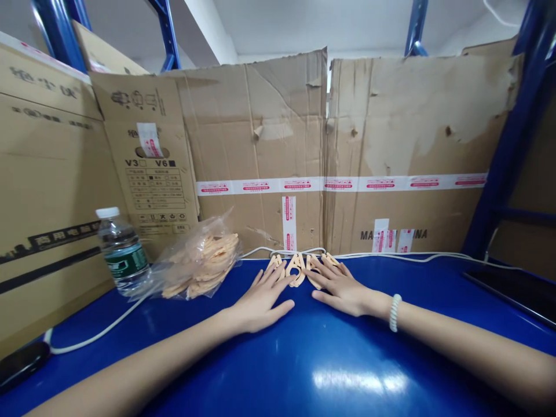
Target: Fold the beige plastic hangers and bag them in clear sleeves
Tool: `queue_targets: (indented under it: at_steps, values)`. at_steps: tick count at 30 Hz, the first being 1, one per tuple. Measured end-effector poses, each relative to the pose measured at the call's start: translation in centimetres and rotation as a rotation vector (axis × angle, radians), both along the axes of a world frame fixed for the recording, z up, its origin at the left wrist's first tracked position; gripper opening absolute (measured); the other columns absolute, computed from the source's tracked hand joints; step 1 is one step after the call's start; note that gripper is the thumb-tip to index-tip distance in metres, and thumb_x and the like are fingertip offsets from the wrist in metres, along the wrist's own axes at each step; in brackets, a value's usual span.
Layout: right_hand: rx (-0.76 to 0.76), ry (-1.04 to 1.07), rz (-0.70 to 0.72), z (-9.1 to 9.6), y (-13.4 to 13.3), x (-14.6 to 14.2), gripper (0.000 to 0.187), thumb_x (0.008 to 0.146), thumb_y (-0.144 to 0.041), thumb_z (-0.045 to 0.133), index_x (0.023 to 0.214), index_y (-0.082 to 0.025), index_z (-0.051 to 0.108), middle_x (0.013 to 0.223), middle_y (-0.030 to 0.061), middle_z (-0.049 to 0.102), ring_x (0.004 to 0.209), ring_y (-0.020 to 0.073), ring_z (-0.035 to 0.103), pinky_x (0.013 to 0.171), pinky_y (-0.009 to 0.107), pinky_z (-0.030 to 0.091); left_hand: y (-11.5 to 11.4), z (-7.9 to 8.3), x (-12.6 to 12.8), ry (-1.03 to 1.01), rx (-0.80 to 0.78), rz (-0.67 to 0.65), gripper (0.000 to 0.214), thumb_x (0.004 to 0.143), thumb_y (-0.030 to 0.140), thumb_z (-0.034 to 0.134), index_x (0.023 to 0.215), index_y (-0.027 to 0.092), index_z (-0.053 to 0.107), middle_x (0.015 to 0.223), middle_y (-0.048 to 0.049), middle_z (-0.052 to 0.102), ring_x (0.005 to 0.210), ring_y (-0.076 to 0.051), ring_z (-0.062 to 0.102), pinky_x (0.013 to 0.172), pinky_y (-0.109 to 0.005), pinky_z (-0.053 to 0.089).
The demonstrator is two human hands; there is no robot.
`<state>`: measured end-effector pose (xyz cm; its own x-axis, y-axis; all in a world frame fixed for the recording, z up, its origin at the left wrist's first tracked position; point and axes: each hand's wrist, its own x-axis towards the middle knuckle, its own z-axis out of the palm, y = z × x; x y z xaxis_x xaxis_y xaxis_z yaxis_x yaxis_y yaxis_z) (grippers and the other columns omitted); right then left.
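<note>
Several small beige A-shaped pieces with rounded openings (297, 279) lie in a row at the back of the blue tabletop; their exact kind is unclear. My left hand (262, 298) lies flat, fingers spread, its fingertips over the left pieces. Over the right pieces rests my right hand (341, 288), likewise palm down with fingers apart and a pale coiled band on the wrist. Both hands partly cover the row, and neither grips anything. To the left, a clear plastic bag (174, 260) holds a stack of similar beige flat pieces (212, 258).
A water bottle (124, 255) stands left of the bag. Cardboard sheets (260, 150) wall the table's back, and a carton (43, 174) its left side. A white cable (98, 333) reaches a black device (21, 365). A dark flat device (516, 295) lies at right.
</note>
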<state>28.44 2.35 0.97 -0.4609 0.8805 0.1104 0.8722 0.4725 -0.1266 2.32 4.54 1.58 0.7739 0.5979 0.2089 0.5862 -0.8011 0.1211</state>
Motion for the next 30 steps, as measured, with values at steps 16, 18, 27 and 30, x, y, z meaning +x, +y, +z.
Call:
queue_targets:
  at_steps: [16,18,27,30]
  values:
    - [-0.032,0.223,0.093,0.6,-9.6,0.3,0.045,0.100,-0.050,0.043,0.137,-0.028,0.055,0.155,0.0104,0.040,0.147,0.0348,0.025,0.117,0.067,0.015,-1.8,6.7,-7.1,-0.424,0.850,0.511,0.072,0.085,0.038,0.065,0.145,0.011,0.035,0.142,-0.0243,0.052,0.126,-0.043,0.054,0.099,-0.056,0.048]
    - [-0.029,0.244,0.092,0.6,-9.6,0.3,0.043,0.099,-0.049,0.043,0.135,-0.028,0.056,0.154,0.0106,0.040,0.146,0.0348,0.028,0.117,0.066,0.018,-0.8,6.1,-7.5,-0.401,0.783,0.529,0.054,0.092,0.027,0.055,0.143,0.016,0.040,0.125,-0.0158,0.068,0.107,-0.035,0.069,0.086,-0.046,0.057]
    - [0.029,0.531,-0.040,-0.4,-9.4,0.8,0.039,0.100,-0.050,0.043,0.130,-0.029,0.058,0.155,0.0082,0.038,0.143,0.0317,0.034,0.116,0.057,0.030,-4.3,2.9,-5.0,-0.326,0.773,-0.323,0.034,0.103,0.009,0.037,0.125,0.011,0.062,0.122,-0.0134,0.071,0.119,-0.023,0.063,0.099,-0.038,0.052]
    - [0.130,0.654,-0.033,-0.7,-9.0,1.0,0.042,0.098,-0.047,0.048,0.137,-0.031,0.051,0.152,0.0080,0.042,0.142,0.0304,0.037,0.117,0.055,0.030,-6.6,1.7,-3.2,-0.372,0.787,-0.563,0.034,0.104,0.013,0.036,0.108,0.013,0.070,0.115,-0.0089,0.075,0.116,-0.024,0.064,0.098,-0.036,0.055]
